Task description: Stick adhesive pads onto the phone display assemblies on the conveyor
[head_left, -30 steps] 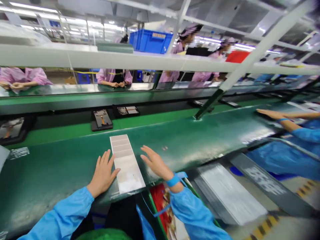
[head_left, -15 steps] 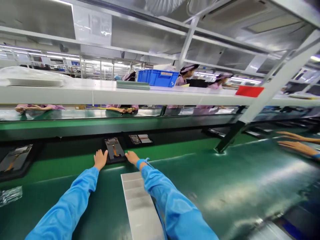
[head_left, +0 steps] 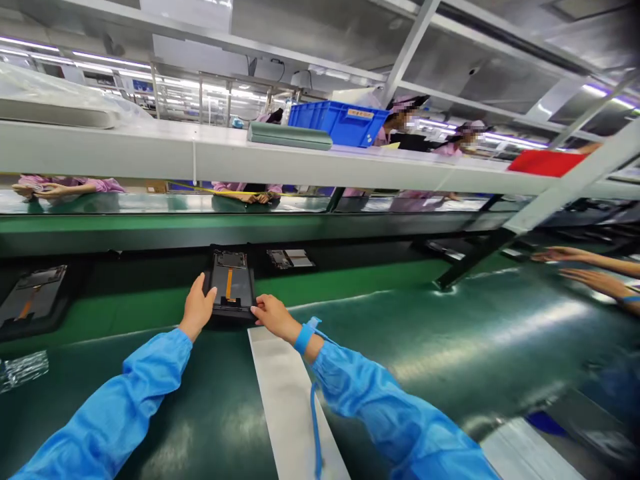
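Note:
An opened electronic device (head_left: 234, 283), like a tablet or large phone with its back off, shows a dark grey inside, a circuit board at the far end and an orange ribbon cable. Beneath it lies a black tray (head_left: 227, 322), mostly covered. My left hand (head_left: 197, 307) grips the device's left edge, the thumb along the side. At the near right corner my right hand (head_left: 274, 317) pinches the edge with bent fingers; whether it also holds the tray, I cannot tell. A blue strap (head_left: 306, 335) circles my right wrist.
More opened devices lie in black trays on the green conveyor, one at left (head_left: 35, 297) and one beyond (head_left: 290, 259). A white strip (head_left: 280, 387) crosses the green work surface. A slanted post (head_left: 470, 263) stands right, near a co-worker's hands (head_left: 595, 277). A shelf (head_left: 170, 153) spans above.
My left hand has gone from lying beside the device to gripping its left edge. The device looks slightly raised from its tray. My view has tilted down a little.

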`<state>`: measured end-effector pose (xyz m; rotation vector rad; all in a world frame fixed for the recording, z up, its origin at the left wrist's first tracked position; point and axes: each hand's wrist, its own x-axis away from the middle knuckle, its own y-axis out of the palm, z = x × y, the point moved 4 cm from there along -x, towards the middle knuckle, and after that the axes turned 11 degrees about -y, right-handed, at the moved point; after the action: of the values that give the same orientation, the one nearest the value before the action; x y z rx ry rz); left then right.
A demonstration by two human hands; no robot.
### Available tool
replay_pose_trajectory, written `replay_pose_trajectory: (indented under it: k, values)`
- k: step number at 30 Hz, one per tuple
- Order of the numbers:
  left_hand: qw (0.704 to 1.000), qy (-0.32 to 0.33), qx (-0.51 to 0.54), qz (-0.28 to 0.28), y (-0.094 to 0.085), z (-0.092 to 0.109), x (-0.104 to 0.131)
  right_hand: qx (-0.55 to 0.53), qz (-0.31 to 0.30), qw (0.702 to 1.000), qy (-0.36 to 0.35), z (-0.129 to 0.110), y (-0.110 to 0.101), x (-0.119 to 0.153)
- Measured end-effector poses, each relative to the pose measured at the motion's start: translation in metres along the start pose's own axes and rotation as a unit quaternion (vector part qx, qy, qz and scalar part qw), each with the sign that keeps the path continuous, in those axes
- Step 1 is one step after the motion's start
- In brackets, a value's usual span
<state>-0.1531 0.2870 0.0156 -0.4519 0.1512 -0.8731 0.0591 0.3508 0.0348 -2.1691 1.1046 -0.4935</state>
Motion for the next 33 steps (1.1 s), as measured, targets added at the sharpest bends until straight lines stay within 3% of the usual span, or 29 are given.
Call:
replay_pose_trajectory:
  k: [4, 6, 8, 11, 14, 16, 19, 22, 24, 26, 29, 31, 33]
  values:
    - [0.993, -0.036, 0.113, -0.014, -0.064, -0.02, 0.105, -0.005, -0.038, 0.99, -0.135, -0.053, 0.0, 0.121]
    - [0.975, -0.103, 0.197, -0.025, -0.091, -0.045, 0.161, -0.027, -0.087, 0.977, -0.191, -0.075, 0.001, 0.192]
    - [0.951, -0.175, 0.254, -0.018, -0.111, -0.075, 0.208, -0.037, -0.138, 0.969, -0.2, -0.084, -0.005, 0.264]
    - [0.934, -0.226, 0.271, 0.045, -0.126, -0.12, 0.252, 0.003, -0.142, 0.978, -0.15, -0.067, -0.029, 0.357]
    - [0.954, -0.203, 0.198, 0.096, -0.126, -0.151, 0.268, 0.038, -0.025, 0.997, -0.056, -0.023, -0.042, 0.415]
    - [0.976, -0.152, 0.112, 0.11, -0.125, -0.158, 0.271, 0.055, 0.065, 0.996, -0.038, 0.006, -0.034, 0.423]
    - [0.991, -0.057, -0.052, 0.108, -0.128, -0.155, 0.27, 0.067, 0.155, 0.982, -0.08, 0.038, -0.007, 0.391]
    - [0.97, 0.029, -0.194, 0.142, -0.132, -0.14, 0.273, 0.067, 0.162, 0.975, -0.134, 0.057, 0.014, 0.338]
    - [0.957, 0.115, -0.211, 0.162, -0.126, -0.12, 0.282, 0.075, 0.13, 0.977, -0.154, 0.065, 0.02, 0.309]
    - [0.95, 0.225, -0.185, 0.116, -0.104, -0.096, 0.296, 0.097, 0.082, 0.98, -0.151, 0.073, 0.023, 0.289]
    - [0.912, 0.361, -0.191, -0.049, -0.051, -0.06, 0.323, 0.133, 0.029, 0.982, -0.128, 0.081, 0.025, 0.275]
    - [0.87, 0.415, -0.227, -0.138, -0.016, -0.041, 0.339, 0.143, 0.017, 0.983, -0.118, 0.083, 0.025, 0.272]
    - [0.837, 0.443, -0.257, -0.191, 0.012, -0.03, 0.349, 0.146, 0.012, 0.983, -0.113, 0.084, 0.026, 0.27]
